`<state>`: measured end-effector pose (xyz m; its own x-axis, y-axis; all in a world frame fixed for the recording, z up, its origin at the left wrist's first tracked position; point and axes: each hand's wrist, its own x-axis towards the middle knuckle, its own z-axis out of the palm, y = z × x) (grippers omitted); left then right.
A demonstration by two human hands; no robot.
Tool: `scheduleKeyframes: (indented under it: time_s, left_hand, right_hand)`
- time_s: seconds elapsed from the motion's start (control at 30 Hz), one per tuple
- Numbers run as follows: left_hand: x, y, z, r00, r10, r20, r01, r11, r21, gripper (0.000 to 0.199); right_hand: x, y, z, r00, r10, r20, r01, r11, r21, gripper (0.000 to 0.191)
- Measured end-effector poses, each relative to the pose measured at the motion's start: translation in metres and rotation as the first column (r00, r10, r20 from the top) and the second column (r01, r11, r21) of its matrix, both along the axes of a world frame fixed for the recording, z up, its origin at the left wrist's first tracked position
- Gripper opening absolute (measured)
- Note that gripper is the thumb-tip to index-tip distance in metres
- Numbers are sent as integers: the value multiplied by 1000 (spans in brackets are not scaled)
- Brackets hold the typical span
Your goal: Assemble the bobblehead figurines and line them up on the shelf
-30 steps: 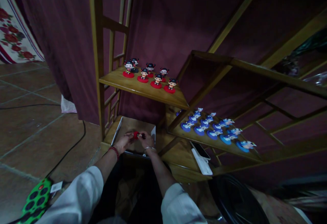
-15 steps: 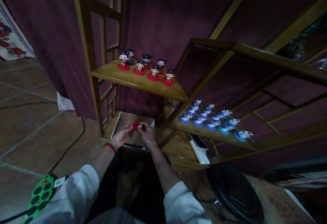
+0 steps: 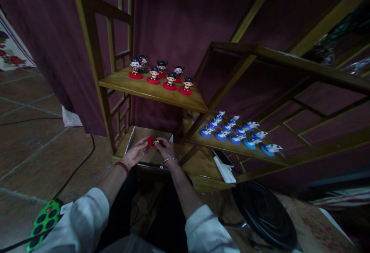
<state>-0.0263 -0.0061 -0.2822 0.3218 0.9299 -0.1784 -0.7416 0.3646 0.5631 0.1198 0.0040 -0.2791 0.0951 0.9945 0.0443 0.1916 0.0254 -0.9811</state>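
Note:
A small figurine (image 3: 156, 142) with a red round base lies sideways between my two hands, above an open cardboard box (image 3: 150, 133). My left hand (image 3: 137, 153) has its fingertips closed at the red base. My right hand (image 3: 165, 149) pinches the figurine's head end, which its fingers partly hide. On the upper wooden shelf (image 3: 138, 84) stand several similar black-haired figurines (image 3: 171, 79), most on red bases. Several blue and purple figurines (image 3: 238, 137) stand on the lower shelf to the right.
A phone (image 3: 223, 158) and a white case-like object (image 3: 225, 171) lie right of the box. A black round stool (image 3: 264, 214) stands at lower right. On the floor at left is a green power strip (image 3: 44, 222) with a black cable (image 3: 76, 168).
The view has shifted slightly, so the shelves sit a little further left. Both hands keep hold of the figurine, with its red base turned slightly more toward the camera.

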Motion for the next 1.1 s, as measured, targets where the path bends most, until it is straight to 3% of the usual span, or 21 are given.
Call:
scheduleKeyframes:
  time_s: [0.37, 1.1]
  left_hand:
    - [2, -1, -2, 999, 3, -34, -3, 1000, -15, 30]
    - [4, -4, -1, 998, 25, -58, -23, 999, 25, 18]
  right_hand:
    - [0, -3, 4, 1000, 1, -14, -1, 1000, 25, 27]
    - [1, -14, 27, 925, -33, 379, -76, 960, 268, 18]
